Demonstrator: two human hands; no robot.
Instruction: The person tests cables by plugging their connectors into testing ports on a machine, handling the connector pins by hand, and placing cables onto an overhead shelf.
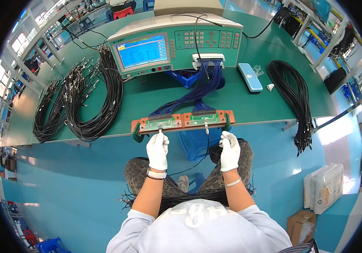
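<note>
My left hand (157, 152), in a white glove, pinches a small pale cable connector (160, 131) at the front edge of the left green circuit board (160, 124). My right hand (230, 152), also gloved, is closed below the right green circuit board (200, 120); what its fingers hold, if anything, cannot be made out. Between the hands, a metal-ended plug (206, 125) sits at the right board. From it a thin black cable (208, 145) hangs down and curves towards my left wrist. Both boards are on orange-brown blocks at the table edge.
A tester with a lit screen (143, 51) stands behind, joined to the boards by blue ribbon wires (189, 93). Black cable bundles lie at left (113, 90) and right (290, 84). A light-blue case (250, 77) lies on the green table (248, 103). More cables lie across my lap.
</note>
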